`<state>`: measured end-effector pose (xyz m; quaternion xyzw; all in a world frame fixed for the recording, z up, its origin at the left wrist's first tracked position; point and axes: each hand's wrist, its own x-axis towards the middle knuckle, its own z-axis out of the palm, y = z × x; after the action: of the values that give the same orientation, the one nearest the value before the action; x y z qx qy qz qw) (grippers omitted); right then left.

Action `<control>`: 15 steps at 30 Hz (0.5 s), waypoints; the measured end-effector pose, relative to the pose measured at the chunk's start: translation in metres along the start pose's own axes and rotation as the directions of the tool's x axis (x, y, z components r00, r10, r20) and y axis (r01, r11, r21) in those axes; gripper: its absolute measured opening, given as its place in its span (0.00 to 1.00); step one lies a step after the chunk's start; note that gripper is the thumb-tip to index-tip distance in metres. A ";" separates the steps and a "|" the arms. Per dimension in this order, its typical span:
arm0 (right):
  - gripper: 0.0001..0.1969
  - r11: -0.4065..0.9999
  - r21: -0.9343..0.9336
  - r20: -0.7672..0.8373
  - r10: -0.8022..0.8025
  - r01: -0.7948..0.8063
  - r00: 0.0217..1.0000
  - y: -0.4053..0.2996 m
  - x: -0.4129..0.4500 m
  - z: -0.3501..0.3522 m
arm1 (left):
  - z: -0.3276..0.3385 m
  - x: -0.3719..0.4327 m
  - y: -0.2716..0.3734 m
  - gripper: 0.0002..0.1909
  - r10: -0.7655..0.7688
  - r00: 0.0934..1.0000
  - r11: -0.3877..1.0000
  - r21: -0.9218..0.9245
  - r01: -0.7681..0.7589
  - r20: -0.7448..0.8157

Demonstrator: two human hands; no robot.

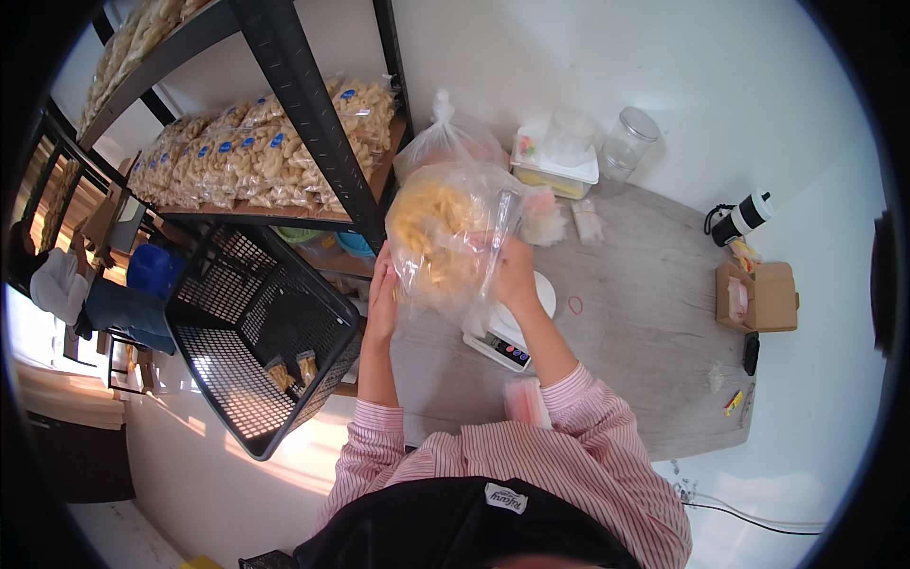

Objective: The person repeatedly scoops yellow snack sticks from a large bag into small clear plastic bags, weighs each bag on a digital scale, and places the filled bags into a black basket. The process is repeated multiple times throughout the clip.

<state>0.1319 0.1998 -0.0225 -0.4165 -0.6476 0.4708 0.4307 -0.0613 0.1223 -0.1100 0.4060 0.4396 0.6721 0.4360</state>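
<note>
A large clear plastic bag (434,235) of yellowish snack pieces is held up over the table between my hands. My left hand (383,293) supports its left side, with the fingers against the plastic. On the other side, my right hand (508,263) grips the plastic near the bag's mouth; its fingertips are partly seen through the film. Below the right forearm lies a white digital kitchen scale (503,345), partly hidden by bag and arm. Several small plastic bags (544,224) lie just behind the right hand. A red rubber band (575,305) rests right of the scale.
A black plastic crate (263,334) with two small snack packs stands at left, under a metal shelf (313,114) of packed snack bags. Behind are a knotted bag (444,131), a lidded container (558,167) and a jar (629,142). A cardboard box (771,299) sits right. Another person (64,284) is far left.
</note>
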 end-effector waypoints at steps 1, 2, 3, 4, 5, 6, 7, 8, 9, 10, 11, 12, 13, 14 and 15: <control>0.08 0.992 0.097 0.013 0.083 -0.083 0.997 -0.001 0.001 0.000 | 0.000 0.000 0.003 0.23 -0.003 1.000 0.999 0.052 0.003 -0.016; 0.08 0.992 0.103 0.028 0.074 -0.076 0.997 -0.001 0.001 0.000 | 0.001 0.000 0.005 0.23 0.033 0.999 0.998 0.047 -0.033 -0.008; 0.08 0.992 0.099 0.033 0.077 -0.080 0.997 -0.001 0.001 0.000 | 0.004 -0.002 0.007 0.23 0.032 0.999 0.998 0.059 -0.030 -0.033; 0.09 0.992 0.105 0.047 0.065 -0.069 0.997 -0.001 0.001 0.000 | 0.006 -0.004 0.010 0.23 0.028 0.998 0.997 0.071 -0.024 -0.057; 0.09 0.992 0.103 0.028 0.076 -0.078 0.997 -0.001 0.001 0.000 | 0.007 -0.002 0.013 0.22 0.029 0.999 0.997 0.075 -0.026 -0.043; 0.09 0.991 0.112 0.017 0.069 -0.070 0.997 0.000 0.002 0.001 | 0.008 0.000 0.017 0.21 0.031 0.999 0.996 0.079 -0.028 -0.027; 0.09 0.991 0.121 0.005 0.063 -0.063 0.998 0.001 0.003 0.001 | 0.010 0.003 0.021 0.20 0.030 0.999 0.996 0.082 -0.030 -0.010; 0.08 0.999 0.036 -0.005 0.007 -0.007 1.000 0.002 0.004 0.003 | 0.013 0.004 0.023 0.19 0.021 0.999 0.999 0.033 -0.020 -0.037; 0.08 0.997 -0.050 -0.008 -0.051 0.051 0.999 0.003 0.005 0.005 | 0.017 0.005 0.025 0.18 0.013 0.998 1.000 -0.018 -0.014 -0.065; 0.08 0.985 -0.135 -0.005 -0.110 0.108 0.994 0.004 0.007 0.007 | 0.020 0.007 0.028 0.18 0.005 0.996 0.998 -0.067 -0.011 -0.094; 0.08 0.995 -0.089 -0.010 -0.053 0.052 0.999 0.004 0.008 0.007 | 0.021 0.009 0.031 0.18 -0.003 0.998 0.999 -0.039 0.000 -0.067; 0.08 0.999 -0.042 -0.013 0.003 -0.004 1.000 0.004 0.009 0.008 | 0.021 0.011 0.035 0.18 -0.010 0.999 1.000 -0.009 0.010 -0.040; 0.08 0.999 0.011 -0.014 0.040 -0.040 0.999 0.003 0.010 0.008 | 0.021 0.014 0.037 0.18 -0.029 0.999 0.999 0.028 0.030 -0.026; 0.08 1.000 0.015 -0.028 -0.017 0.017 0.999 0.002 0.011 0.009 | 0.022 0.013 0.038 0.18 -0.011 1.000 1.000 0.027 0.012 -0.015; 0.08 0.995 0.021 -0.042 -0.092 0.093 0.995 0.001 0.012 0.009 | 0.021 0.011 0.039 0.18 -0.004 1.000 0.999 0.032 0.005 -0.019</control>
<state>0.1199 0.2093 -0.0234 -0.3904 -0.6517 0.4492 0.4701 -0.0535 0.1293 -0.0656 0.4056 0.4552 0.6678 0.4270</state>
